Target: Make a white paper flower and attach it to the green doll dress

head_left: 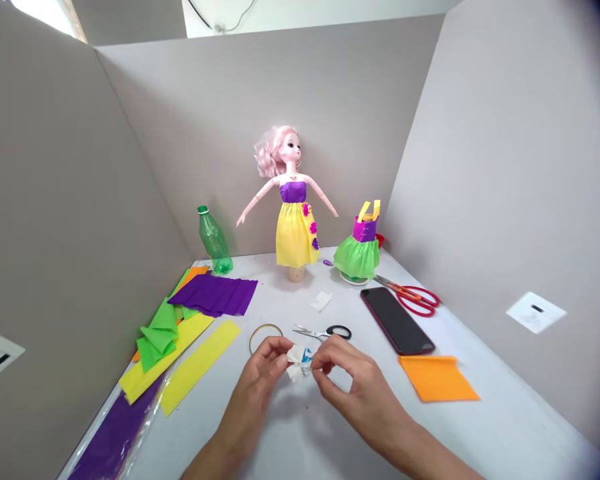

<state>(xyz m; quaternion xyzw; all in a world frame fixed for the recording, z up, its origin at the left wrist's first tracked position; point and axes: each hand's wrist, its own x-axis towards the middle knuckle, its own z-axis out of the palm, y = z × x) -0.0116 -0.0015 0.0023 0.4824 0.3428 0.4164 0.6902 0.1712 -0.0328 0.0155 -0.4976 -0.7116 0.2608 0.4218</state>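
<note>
My left hand [263, 373] and my right hand [347, 377] meet above the white table, both pinching a small crumpled white piece with a blue patch [300, 362]. The fingers of each hand are closed on it from either side. Just behind it lie small scissors [325, 332] with a black handle and a thin ring [265, 335]. A small white scrap [321, 301] lies further back.
A doll [293, 200] in a purple and yellow dress stands at the back, beside a green paper dress [360, 253] and a green bottle [214, 240]. Purple, green and yellow crepe sheets [190, 320] lie left. A phone [397, 320], red scissors [414, 295] and orange paper [437, 378] lie right. Grey partitions enclose the table.
</note>
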